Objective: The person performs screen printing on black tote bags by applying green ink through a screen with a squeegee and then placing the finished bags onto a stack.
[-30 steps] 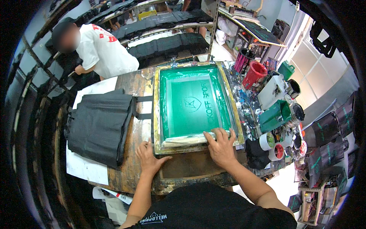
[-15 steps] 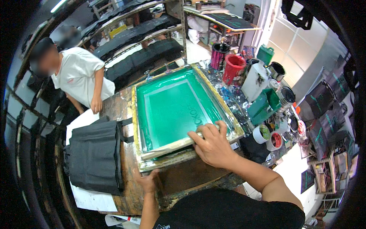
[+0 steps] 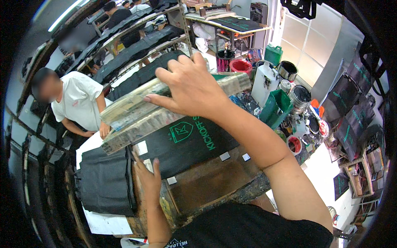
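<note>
My right hand (image 3: 190,87) grips the near edge of a wooden screen-printing frame (image 3: 142,129), which is tilted up steeply. Under the raised frame a black fabric bag (image 3: 165,159) lies flat, bearing a green print of an emblem and lettering. My left hand (image 3: 148,177) is low at the bag's left end, thumb apart and fingers stretched toward the gap beside a stack of folded black bags (image 3: 105,180). Its fingertips are close to the bag's edge; whether they touch it I cannot tell. The frame's mesh is mostly hidden by its edge and my right hand.
Small white squares (image 3: 224,156) lie along the board's near side. To the right stand a green jug (image 3: 276,109), paint cans (image 3: 300,99) and a red-stained tub (image 3: 294,144). A person in a white shirt (image 3: 80,97) stands at the table's left, before racks (image 3: 140,51) of black fabric.
My right hand has lifted the frame's near edge, uncovering the printed bag. My left hand has moved from the frame's near corner up toward the bag's left end.
</note>
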A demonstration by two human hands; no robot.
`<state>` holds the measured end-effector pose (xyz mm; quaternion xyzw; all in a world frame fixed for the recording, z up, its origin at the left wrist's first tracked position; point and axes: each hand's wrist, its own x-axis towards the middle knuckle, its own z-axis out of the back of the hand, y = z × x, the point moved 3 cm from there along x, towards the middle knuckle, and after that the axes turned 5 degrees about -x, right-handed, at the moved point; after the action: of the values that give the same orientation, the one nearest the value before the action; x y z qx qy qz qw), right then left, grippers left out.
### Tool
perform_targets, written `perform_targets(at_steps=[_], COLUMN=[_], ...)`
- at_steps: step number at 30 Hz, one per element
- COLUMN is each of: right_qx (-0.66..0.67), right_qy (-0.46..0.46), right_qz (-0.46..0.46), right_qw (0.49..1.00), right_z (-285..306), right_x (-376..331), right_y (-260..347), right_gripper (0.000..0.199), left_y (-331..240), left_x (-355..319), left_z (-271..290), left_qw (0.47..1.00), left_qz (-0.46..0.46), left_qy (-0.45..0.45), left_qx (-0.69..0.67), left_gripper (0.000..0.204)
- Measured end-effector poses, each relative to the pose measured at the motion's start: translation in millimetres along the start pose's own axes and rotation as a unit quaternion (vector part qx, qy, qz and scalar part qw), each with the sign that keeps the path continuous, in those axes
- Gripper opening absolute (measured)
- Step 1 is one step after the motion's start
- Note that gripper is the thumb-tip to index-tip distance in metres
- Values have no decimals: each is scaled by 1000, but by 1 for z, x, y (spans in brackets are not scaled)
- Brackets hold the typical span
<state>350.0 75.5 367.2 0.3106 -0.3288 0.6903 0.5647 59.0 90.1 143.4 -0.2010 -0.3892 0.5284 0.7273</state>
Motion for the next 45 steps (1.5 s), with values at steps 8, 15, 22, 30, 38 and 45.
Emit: perform_targets(at_steps=[8,15,22,30,38,45], right_qx=[-33,-7,-13,-12,-33,-38], right_qy=[11,13,18,5,14,39], right_qz=[-18,-17,-18,-15,-10,-8], right_qw=[999,1000,1000,1000,999,998], right_z=[-6,-8,-14,-12,-11,0], right_x=[29,22,38,27,26,19], right_y=[-13,-8,-16,-15,-8,-5], right_gripper=[64,62,61,64,68,59], left_y=[63,52,46,106,255,238], left_x=[-41,-11,101,66,15,-29], left_z=[-27,-24,64,223,343,293], left_qw=[972,996,969,971,949,848], left_qz=[147,32,16,82,183,99], left_qy=[142,52,41,-67,-202,-439], left_qx=[114,-70,-242,-213,-157,279], left_gripper=[88,49,40,42,43,52])
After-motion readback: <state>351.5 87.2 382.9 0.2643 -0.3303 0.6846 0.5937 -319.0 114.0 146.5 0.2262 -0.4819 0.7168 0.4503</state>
